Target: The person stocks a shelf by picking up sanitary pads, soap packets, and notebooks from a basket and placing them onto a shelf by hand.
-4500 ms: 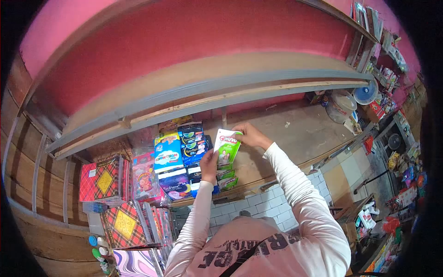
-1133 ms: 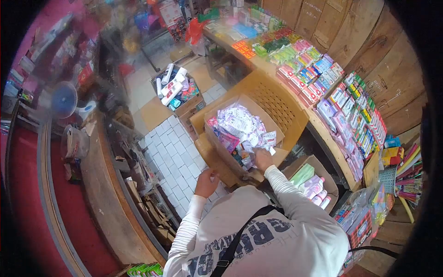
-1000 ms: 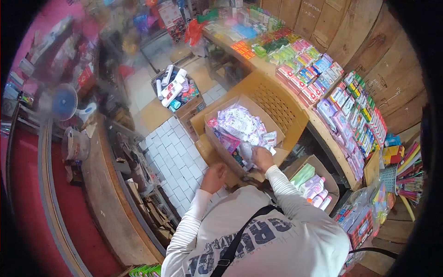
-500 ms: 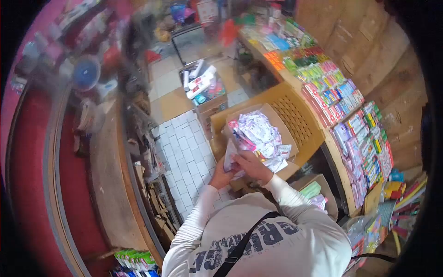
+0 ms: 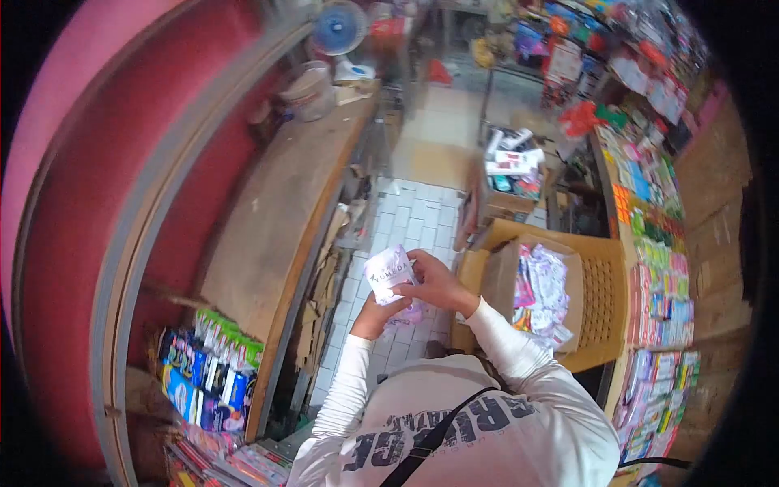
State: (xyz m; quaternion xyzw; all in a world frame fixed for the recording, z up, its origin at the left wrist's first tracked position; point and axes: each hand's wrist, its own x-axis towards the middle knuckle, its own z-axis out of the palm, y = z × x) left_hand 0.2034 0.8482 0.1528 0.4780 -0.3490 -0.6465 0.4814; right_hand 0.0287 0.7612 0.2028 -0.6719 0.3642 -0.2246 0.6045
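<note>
A small white and lilac packet (image 5: 390, 274) with dark lettering is held upright over the tiled floor, in front of the body. My left hand (image 5: 378, 312) grips its lower edge. My right hand (image 5: 438, 282) has its fingers on the packet's right side. Below the hands, more pinkish-purple packaging (image 5: 407, 315) shows, partly hidden. To the right, an open cardboard box (image 5: 501, 280) full of similar lilac and pink packets (image 5: 542, 292) sits on a yellow-brown perforated chair (image 5: 604, 304).
On the left runs a long wooden shelf (image 5: 280, 195), with colourful packs (image 5: 213, 377) at its near end. Ahead stand a carton of white boxes (image 5: 513, 203) and a blue fan (image 5: 339, 28). Display rows of small goods (image 5: 664, 304) line the right side.
The view has swung left, so the box and chair appear farther right. My hands have moved from beside the box to over the floor, and the packet's lettered face now shows.
</note>
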